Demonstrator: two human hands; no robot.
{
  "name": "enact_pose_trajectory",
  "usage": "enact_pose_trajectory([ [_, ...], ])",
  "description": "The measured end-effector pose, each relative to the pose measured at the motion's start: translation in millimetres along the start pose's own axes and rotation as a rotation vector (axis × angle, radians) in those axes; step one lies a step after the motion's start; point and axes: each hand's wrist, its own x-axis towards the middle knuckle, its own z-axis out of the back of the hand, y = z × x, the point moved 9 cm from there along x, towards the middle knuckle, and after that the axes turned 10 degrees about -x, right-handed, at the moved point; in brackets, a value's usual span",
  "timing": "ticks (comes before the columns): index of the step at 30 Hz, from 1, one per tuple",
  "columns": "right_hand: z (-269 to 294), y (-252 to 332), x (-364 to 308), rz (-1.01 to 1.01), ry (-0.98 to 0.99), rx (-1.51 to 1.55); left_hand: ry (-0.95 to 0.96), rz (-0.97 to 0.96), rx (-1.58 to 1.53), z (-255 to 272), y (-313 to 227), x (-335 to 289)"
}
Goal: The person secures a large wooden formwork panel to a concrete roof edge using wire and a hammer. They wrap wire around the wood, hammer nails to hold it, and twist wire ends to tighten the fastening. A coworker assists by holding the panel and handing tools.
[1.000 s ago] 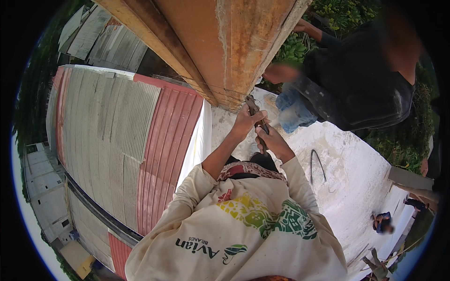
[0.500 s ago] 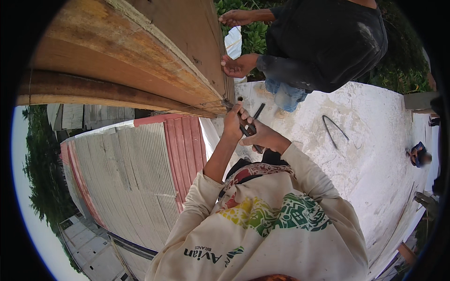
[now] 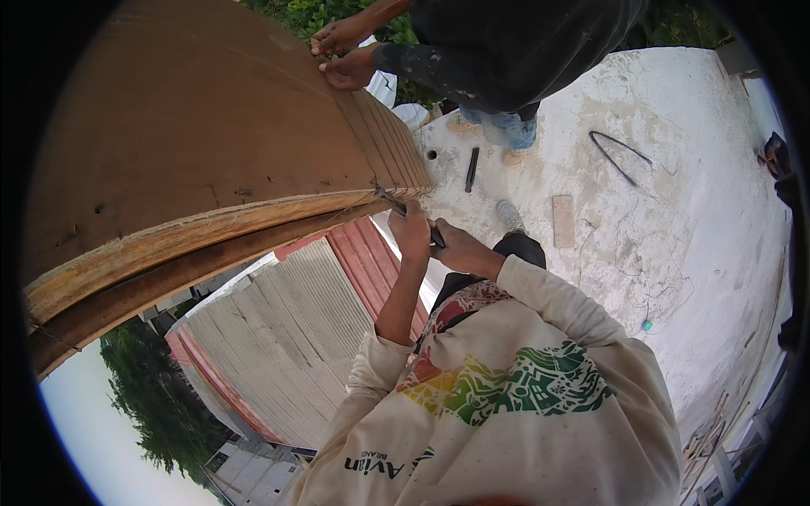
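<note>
My left hand (image 3: 411,232) is wrapped round a dark, long-handled hand tool (image 3: 391,201), whose exact kind I cannot make out. Its metal head meets the lower corner of a large brown plywood panel (image 3: 194,110), where thin wire shows. Closer to my body, my right hand (image 3: 460,251) grips the tool's black rear end. A timber batten (image 3: 186,221) runs along the panel's near edge. Across from me, a co-worker's two hands (image 3: 348,69) pinch at the panel's far edge; what they hold is too small to tell.
The pale concrete floor (image 3: 624,211) carries a black strip (image 3: 471,170), a bent dark rod (image 3: 614,157), a flat brownish board (image 3: 563,221) and loose thin wire. A round hole (image 3: 432,155) sits near the panel. Down to the left lies a corrugated roof (image 3: 287,337), beyond the floor's edge.
The view has turned, bringing more of the panel's face into sight. My hands have shifted along the tool, and its head now sits at the panel's corner. The co-worker's hands have come closer together.
</note>
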Motion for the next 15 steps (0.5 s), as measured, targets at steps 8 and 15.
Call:
enact_pose_trajectory([
  [8, -0.4, -41.0, 26.5, 0.061, 0.009, 0.031, 0.176, -0.145, 0.112, 3.6, 4.7, 20.2],
  [15, -27.4, -60.3, 63.0, 0.192, 0.053, 0.079, 0.211, -0.355, 0.381, 2.0, -6.5, 27.0],
])
